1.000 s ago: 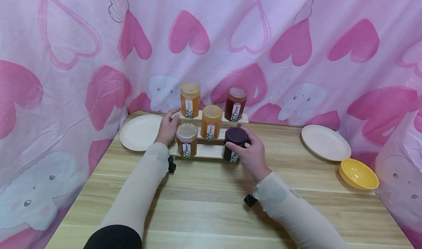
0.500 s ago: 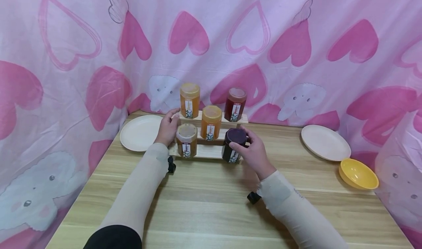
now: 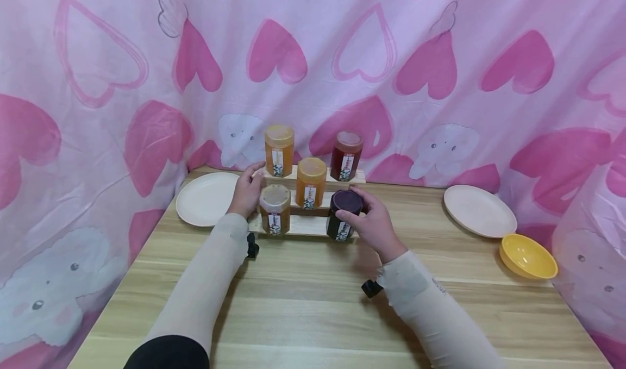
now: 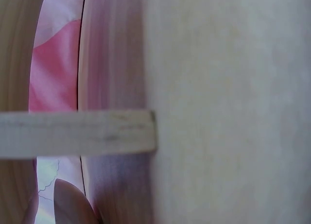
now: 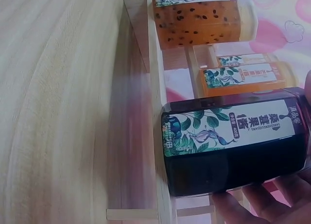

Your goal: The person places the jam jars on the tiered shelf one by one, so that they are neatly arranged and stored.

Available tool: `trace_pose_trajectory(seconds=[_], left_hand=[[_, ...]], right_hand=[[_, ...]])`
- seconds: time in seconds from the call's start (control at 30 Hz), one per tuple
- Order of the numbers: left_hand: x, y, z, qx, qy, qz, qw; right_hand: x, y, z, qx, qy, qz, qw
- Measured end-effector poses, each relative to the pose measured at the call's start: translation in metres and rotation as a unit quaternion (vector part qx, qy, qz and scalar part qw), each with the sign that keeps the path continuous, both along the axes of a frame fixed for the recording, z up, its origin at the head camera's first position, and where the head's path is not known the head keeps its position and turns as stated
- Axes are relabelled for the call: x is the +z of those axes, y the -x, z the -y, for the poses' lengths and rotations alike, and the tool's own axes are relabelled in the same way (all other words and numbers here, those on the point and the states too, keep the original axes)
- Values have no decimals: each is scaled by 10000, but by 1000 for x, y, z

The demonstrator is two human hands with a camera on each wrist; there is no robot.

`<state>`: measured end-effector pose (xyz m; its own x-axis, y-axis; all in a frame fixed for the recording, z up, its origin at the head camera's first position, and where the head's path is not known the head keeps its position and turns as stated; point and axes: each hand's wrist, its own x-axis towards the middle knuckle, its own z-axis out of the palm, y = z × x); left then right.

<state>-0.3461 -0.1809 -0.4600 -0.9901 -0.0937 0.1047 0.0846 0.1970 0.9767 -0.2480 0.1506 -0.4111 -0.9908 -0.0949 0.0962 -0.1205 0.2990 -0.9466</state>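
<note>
A stepped wooden rack (image 3: 308, 225) stands on the table, bearing several honey-style jars. My right hand (image 3: 375, 225) grips a dark mulberry jam jar (image 5: 233, 139) at the right of the lowest step, thumb in front and fingers on its far side. The jar's base is at that step. At the rack's left end is my left hand (image 3: 246, 192), its thumb and fingers on the end of the top step. Beside it on the lowest step sits an amber jar with dark seeds (image 5: 199, 22). An orange jar (image 3: 311, 184) occupies the middle step.
The top step carries a yellow-orange jar (image 3: 279, 151) and a red-brown jar (image 3: 346, 157). White plates lie at both sides, a left plate (image 3: 205, 199) and a right plate (image 3: 479, 211). A yellow bowl (image 3: 528, 257) sits near the right edge. A pink curtain (image 3: 313, 43) hangs behind.
My right wrist has shifted slightly while the hand keeps its grip on the dark jar. The left hand stays at the rack. The head view has moved a little.
</note>
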Motion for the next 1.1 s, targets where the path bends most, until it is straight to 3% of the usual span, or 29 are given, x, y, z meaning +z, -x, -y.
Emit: trace_pose_trajectory(seconds=[0.53,1.1], left_hand=[[2,-2,0,-15,47,-12,10000],[1,-1,1,-23,128,-24,9999]], right_hand=[[-5,4,2,-42,118,-64,9999],[-4,4,2,7,369,317,9988]])
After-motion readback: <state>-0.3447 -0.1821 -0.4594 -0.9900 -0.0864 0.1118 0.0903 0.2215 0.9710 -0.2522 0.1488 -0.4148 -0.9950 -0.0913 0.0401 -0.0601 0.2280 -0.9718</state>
